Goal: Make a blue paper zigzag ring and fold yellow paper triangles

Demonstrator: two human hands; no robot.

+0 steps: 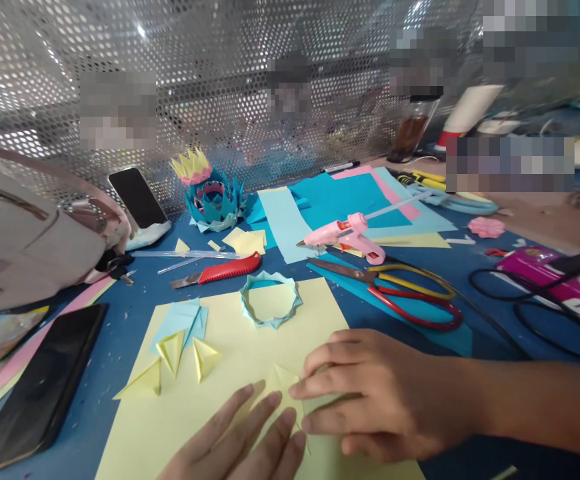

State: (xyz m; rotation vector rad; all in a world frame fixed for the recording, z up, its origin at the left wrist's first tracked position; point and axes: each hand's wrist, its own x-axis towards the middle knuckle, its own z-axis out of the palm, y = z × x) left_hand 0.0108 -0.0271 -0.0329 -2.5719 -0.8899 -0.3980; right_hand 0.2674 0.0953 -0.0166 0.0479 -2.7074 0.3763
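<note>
Both my hands rest on a small folded piece of pale yellow paper [281, 379] that lies on a large yellow sheet [230, 360]. My left hand [243, 433] reaches in from the bottom edge, fingers stretched out and touching the piece's left and lower side. From the right comes my right hand [380, 393], its fingers extended flat against the piece's right side. Part of the piece is hidden under the fingertips. Several folded yellow paper triangles [170, 353] lie to the left, beside stacked light blue paper pieces [180, 320]. A light blue folded paper ring [270, 300] sits at the sheet's far edge.
Beyond the sheet lie a red utility knife [230, 268], scissors [375, 275] and a pink glue gun [345, 235]. A blue paper flower [215, 203] stands by the perforated metal panel [210, 87]. A black phone [40, 387] is at left; a purple power strip [550, 280] with cables at right.
</note>
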